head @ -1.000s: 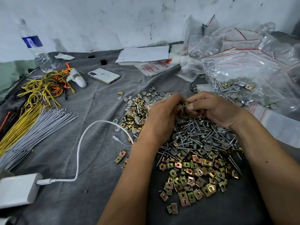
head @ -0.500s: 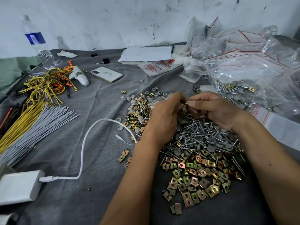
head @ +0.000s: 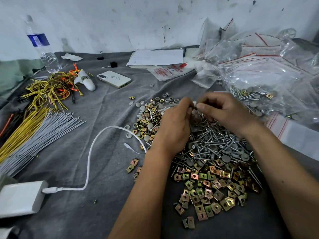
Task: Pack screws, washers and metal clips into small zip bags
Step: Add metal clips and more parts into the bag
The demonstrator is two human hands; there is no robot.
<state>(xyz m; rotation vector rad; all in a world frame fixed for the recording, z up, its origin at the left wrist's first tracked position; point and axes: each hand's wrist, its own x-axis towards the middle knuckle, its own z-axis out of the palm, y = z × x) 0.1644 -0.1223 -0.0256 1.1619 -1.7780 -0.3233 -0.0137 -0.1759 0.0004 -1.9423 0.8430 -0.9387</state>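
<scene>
A heap of silver screws (head: 217,140) and grey washers lies on the grey cloth (head: 103,152), with brass-coloured metal clips (head: 212,188) spread in front of it. More clips and grey caps (head: 148,116) lie to the left. My left hand (head: 174,125) and my right hand (head: 224,109) meet fingertip to fingertip above the screw heap, both pinching a small dark part (head: 194,107) between them; what it is stays unclear. Clear zip bags (head: 259,66) with red strips are piled at the back right, some holding screws and clips.
A white phone (head: 114,79), a water bottle (head: 43,47) and papers (head: 157,57) lie at the back. Yellow and grey wires (head: 34,118) cover the left. A white charger (head: 19,199) with its cable (head: 93,152) sits at the front left.
Both hands stay joined over the screw heap and have barely shifted. The view has tilted slightly.
</scene>
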